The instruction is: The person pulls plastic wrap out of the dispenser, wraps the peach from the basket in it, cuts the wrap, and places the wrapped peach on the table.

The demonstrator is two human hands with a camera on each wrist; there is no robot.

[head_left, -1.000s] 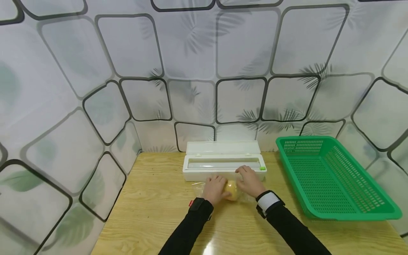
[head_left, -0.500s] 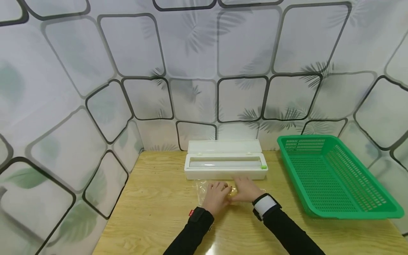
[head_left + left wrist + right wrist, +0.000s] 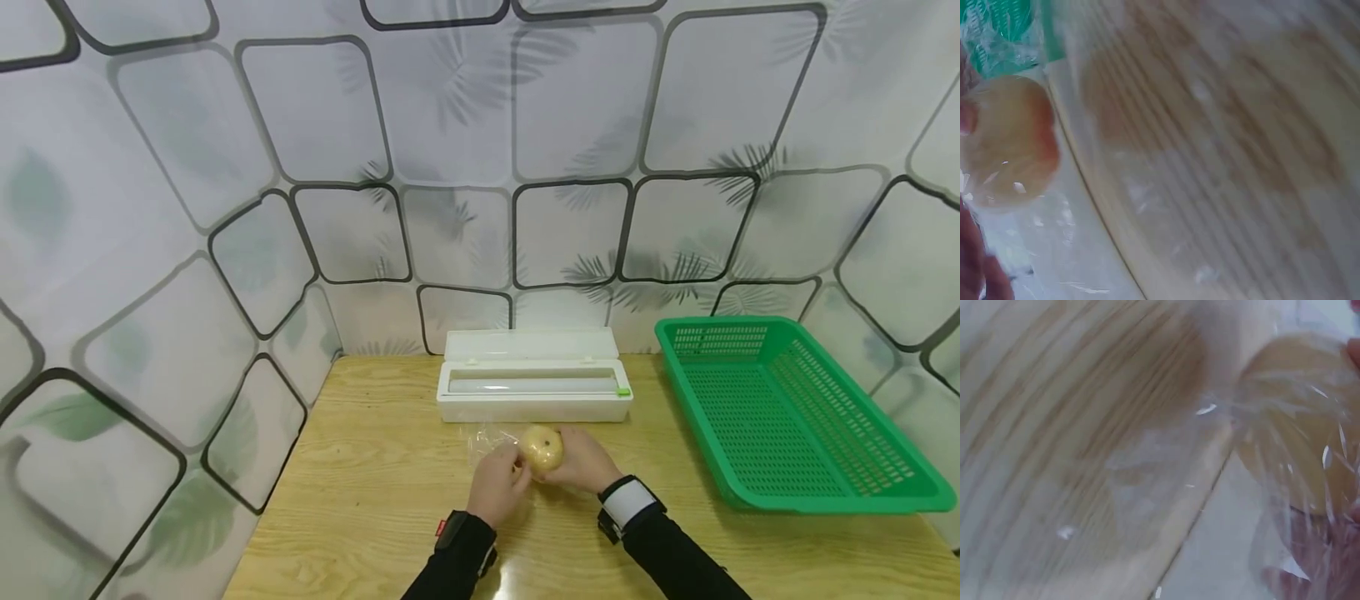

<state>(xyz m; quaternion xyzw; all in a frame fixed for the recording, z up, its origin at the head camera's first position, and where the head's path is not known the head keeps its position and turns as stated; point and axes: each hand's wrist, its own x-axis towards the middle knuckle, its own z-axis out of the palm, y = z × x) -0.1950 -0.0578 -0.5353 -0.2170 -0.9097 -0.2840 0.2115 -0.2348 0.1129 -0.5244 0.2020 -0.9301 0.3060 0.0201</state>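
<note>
A round yellow fruit (image 3: 542,448), with a small dark stem dot and a red patch on its side, is wrapped in clear cling film (image 3: 489,437). My right hand (image 3: 583,462) grips the fruit from its right side. On its left, my left hand (image 3: 495,485) pinches the film with curled fingers. The left wrist view has the fruit (image 3: 1013,140) at its left edge, under shiny film. Creased film (image 3: 1329,456) covers it in the right wrist view too. Just behind the hands stands a white cling film dispenser (image 3: 534,410), its lid raised and a green slider at the right.
A green plastic basket (image 3: 697,417) stands on the table's right side, beside the dispenser. The wooden table (image 3: 360,500) meets a patterned curtain-like wall (image 3: 457,233) at the back and sides.
The hands drew together over the fruit, then tipped it up so its stem end shows. My right hand came down from the dispenser's front to the fruit's side; my left moved slightly toward me.
</note>
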